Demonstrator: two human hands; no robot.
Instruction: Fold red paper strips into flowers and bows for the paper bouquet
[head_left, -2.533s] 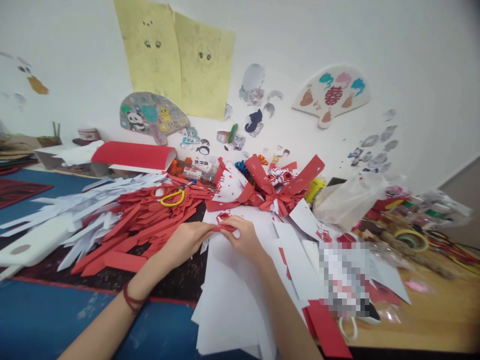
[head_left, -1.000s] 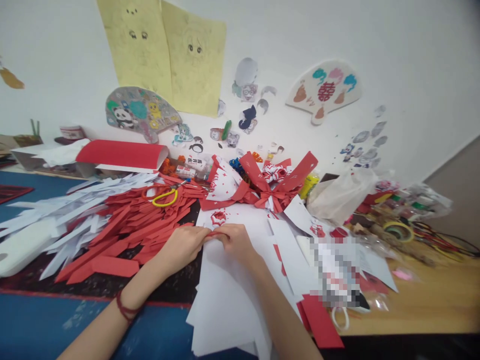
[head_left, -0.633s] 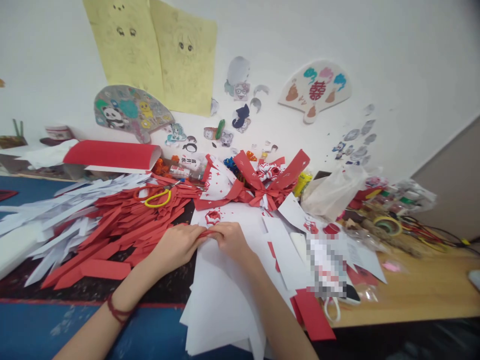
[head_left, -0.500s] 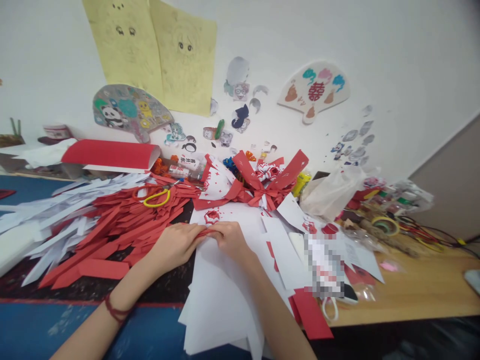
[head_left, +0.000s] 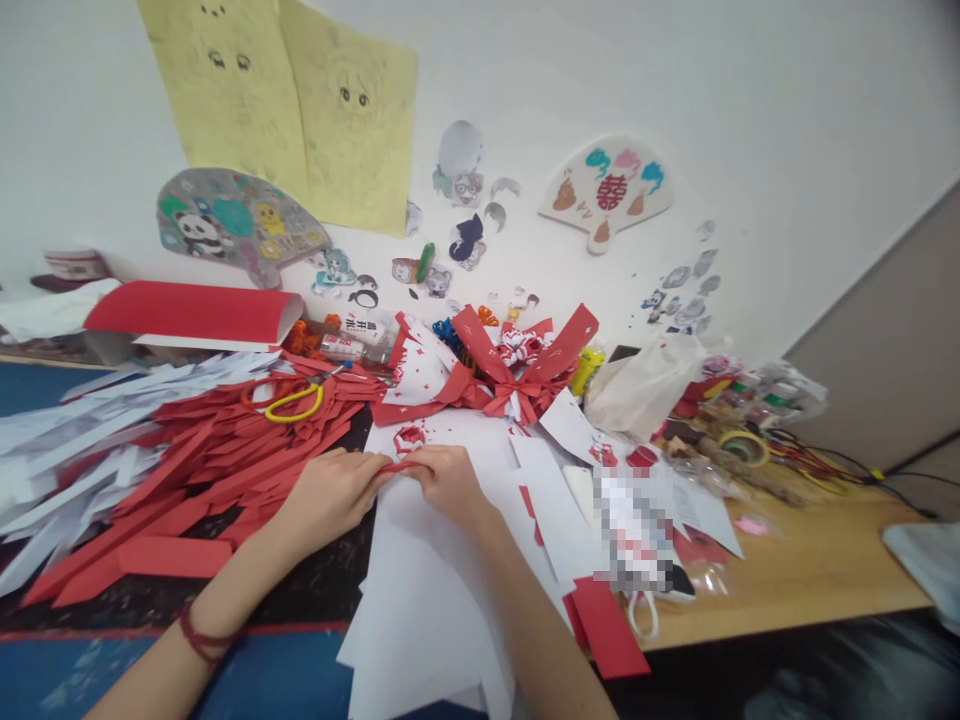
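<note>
Red paper strip (head_left: 395, 466) pinched at both ends; left hand (head_left: 322, 497) grip and right hand (head_left: 448, 482) grip each clamped on it, just above white sheets (head_left: 427, 600) on the desk (head_left: 810, 570).

Bright, even indoor light, soft faint shadows, wide-angle bending at edges, blurred lower right corner

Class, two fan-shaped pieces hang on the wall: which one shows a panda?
The grey fan on the left, under the yellow sheets; the white fan on the right carries a red character instead.
</note>
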